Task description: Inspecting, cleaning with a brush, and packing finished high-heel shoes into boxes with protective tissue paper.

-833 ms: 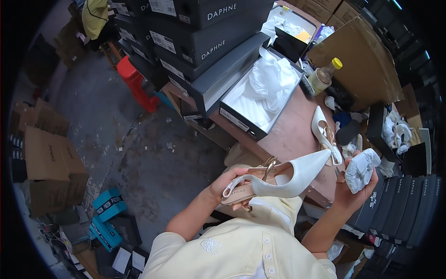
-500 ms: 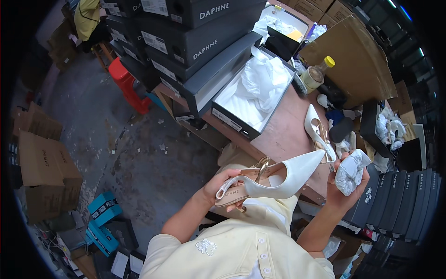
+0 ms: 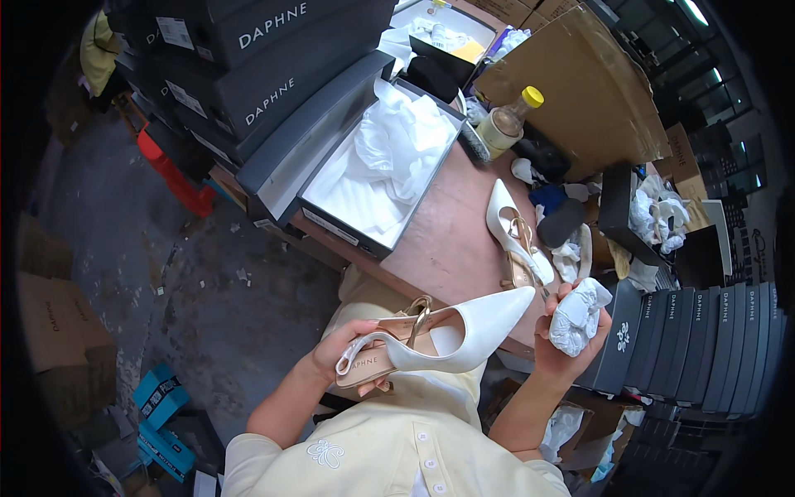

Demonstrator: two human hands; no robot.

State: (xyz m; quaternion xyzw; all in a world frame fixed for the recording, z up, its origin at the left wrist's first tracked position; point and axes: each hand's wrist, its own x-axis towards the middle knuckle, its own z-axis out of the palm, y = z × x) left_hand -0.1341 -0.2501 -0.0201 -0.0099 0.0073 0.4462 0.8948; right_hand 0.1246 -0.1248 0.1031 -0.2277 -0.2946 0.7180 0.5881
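While the left hand (image 3: 335, 348) curls snugly round the heel end of a white pointed shoe (image 3: 480, 331), thumb above and fingertips below, the right hand (image 3: 559, 356) is bent round a crumpled white paper wad (image 3: 580, 315), its fingers partly hidden by it. In this head view, the held shoe is tilted, inner sole showing and toe toward the right hand, in front of the near edge of the pinkish worktop (image 3: 447, 244). A matching shoe (image 3: 503, 214) lies on that surface, a little in from the near right corner. Farther left, an open dark box (image 3: 371, 245) with white tissue (image 3: 397, 141) inside sits at the near edge, beside tall stacked dark boxes (image 3: 257, 99). Beyond, away from the near edge, stand a yellow-capped bottle (image 3: 503, 128), a brush (image 3: 474, 142) just beside it, and a brown cardboard sheet (image 3: 580, 91). More dark boxes (image 3: 687, 348) line up beyond the right hand.
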